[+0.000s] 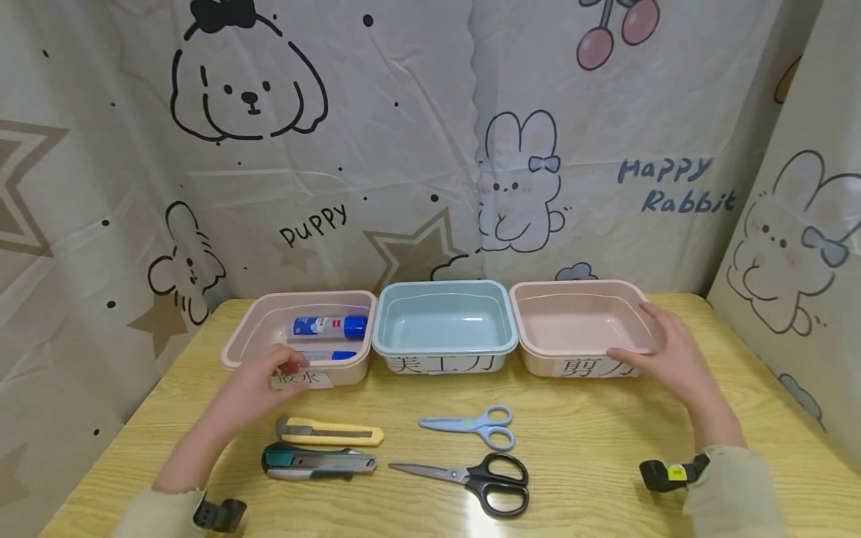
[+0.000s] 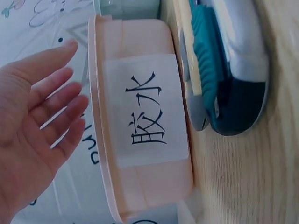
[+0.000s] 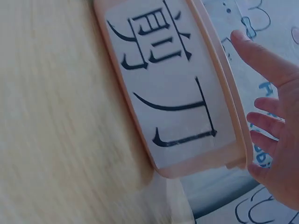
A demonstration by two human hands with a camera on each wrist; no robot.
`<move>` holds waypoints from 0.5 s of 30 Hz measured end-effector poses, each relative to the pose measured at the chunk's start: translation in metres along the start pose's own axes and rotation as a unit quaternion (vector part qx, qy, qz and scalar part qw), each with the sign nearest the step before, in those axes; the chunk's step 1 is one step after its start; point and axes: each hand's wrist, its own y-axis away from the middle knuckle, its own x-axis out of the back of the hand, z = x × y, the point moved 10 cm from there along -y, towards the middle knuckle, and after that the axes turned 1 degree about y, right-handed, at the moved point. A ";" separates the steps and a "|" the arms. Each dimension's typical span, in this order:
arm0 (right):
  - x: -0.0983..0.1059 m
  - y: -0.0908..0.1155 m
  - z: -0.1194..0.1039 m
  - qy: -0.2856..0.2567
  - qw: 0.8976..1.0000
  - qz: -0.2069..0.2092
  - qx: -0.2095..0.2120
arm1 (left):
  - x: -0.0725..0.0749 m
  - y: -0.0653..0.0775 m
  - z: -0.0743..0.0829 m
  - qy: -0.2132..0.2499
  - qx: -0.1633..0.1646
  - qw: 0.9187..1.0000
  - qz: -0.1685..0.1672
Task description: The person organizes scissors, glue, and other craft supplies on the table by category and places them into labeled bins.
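My left hand [image 1: 258, 381] hovers at the front rim of the left pink bin [image 1: 356, 371], its fingers loosely bent and holding nothing. In the left wrist view its palm and spread fingers show beside the bin's paper label [image 2: 145, 112]. A blue-and-white glue stick [image 1: 321, 326] and a second blue tube [image 1: 343, 356] lie inside that bin. At the right pink bin [image 1: 534, 365], my right hand [image 1: 676, 362] has thumb and fingers spread about the right end. The right wrist view shows those fingers relaxed near the rim, with nothing held.
A light blue bin [image 1: 386, 364] stands between the pink ones. In front lie a yellow utility knife [image 1: 336, 433], a teal utility knife [image 1: 319, 462], light blue scissors [image 1: 479, 425] and black scissors [image 1: 479, 478]. A printed curtain [image 1: 403, 172] hangs behind the wooden table [image 1: 578, 426].
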 end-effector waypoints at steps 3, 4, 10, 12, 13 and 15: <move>0.003 -0.004 0.010 -0.008 1.000 -0.006 -0.017 | -0.011 0.004 0.005 0.005 -0.006 0.999 -0.040; 0.003 -0.005 0.014 -0.010 1.000 -0.012 -0.023 | -0.016 0.005 0.006 0.006 -0.007 0.999 -0.053; 0.001 -0.003 0.032 -0.035 0.997 -0.043 -0.046 | -0.040 0.012 0.006 -0.012 0.004 0.992 -0.122; 0.000 -0.001 0.035 -0.046 0.997 -0.049 -0.048 | -0.045 0.013 0.007 -0.015 0.005 0.989 -0.144; -0.002 -0.001 0.036 -0.052 0.996 -0.052 -0.051 | -0.047 0.014 0.008 -0.016 0.003 0.988 -0.153; -0.005 -0.002 0.039 -0.066 0.995 -0.058 -0.056 | -0.051 0.014 0.009 -0.016 -0.005 0.986 -0.167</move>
